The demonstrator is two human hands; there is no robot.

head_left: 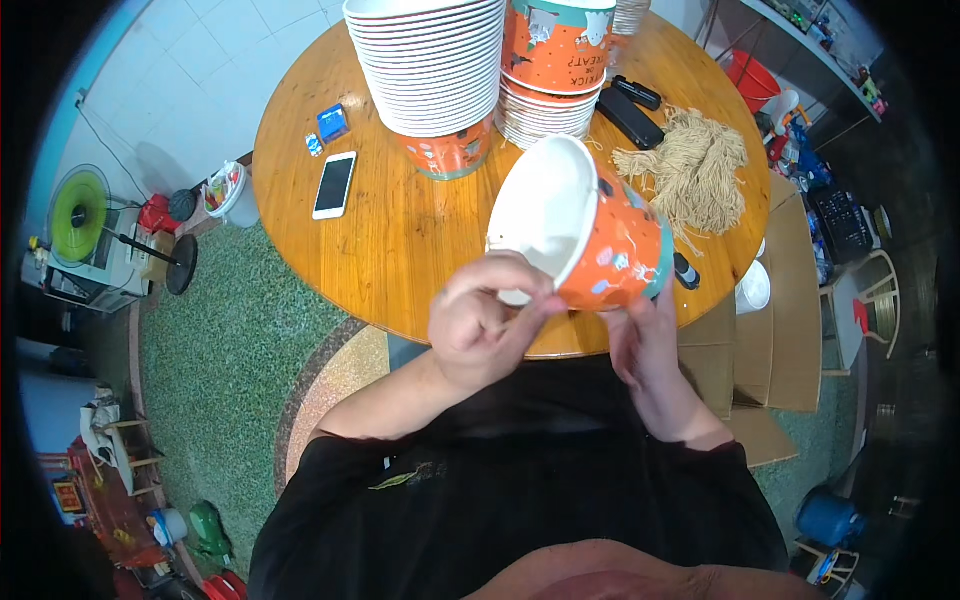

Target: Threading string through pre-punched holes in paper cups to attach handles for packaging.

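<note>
An orange paper bucket (625, 250) with a teal base and white inside is held tilted over the table's near edge, its mouth facing up and left. My left hand (485, 315) is closed at the near rim, its fingers curled and pinching the edge; whether a string is also in them is too small to tell. Around the lower side near the base, my right hand (648, 340) grips the bucket from below, its fingers partly hidden. Beyond it stand a tall stack of nested buckets (425, 70) and a second stack (555, 60). A bundle of beige strings (700, 170) lies to the right.
The round wooden table (300, 250) carries a white phone (334, 186), a small blue box (332, 123), a black case (630, 118) and a black marker-like object (686, 271). Cardboard (775, 330) lies at the right. A green fan (80, 217) stands at the left.
</note>
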